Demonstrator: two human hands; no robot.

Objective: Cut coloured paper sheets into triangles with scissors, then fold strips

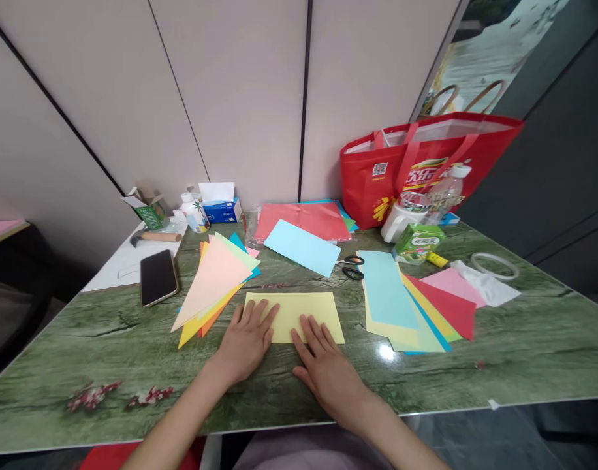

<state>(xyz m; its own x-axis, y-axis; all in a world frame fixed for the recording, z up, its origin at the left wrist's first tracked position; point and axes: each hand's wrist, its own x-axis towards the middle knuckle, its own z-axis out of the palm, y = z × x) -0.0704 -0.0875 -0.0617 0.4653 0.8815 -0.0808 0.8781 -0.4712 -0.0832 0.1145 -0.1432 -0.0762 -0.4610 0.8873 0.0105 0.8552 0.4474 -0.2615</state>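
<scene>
A yellow sheet of paper (299, 307) lies flat on the green table before me, its long side running left to right. My left hand (247, 339) rests on its left end with fingers stretched out. On the lower right part lie the spread fingertips of my right hand (323, 362). Left of the sheet is a fan of colored paper triangles (218, 274), peach on top. Rectangular colored sheets (390, 287), light blue uppermost, fan out to the right. Behind, a light blue sheet (303, 247) partly covers the blades of black-handled scissors (354, 267).
A phone (159, 277) and a hammer (157, 236) lie at left. Along the back stand a white bottle (195, 214), a blue tissue box (223, 211) and a red bag (367, 176). A green drink carton (419, 243) and a white ring (495, 266) are at right.
</scene>
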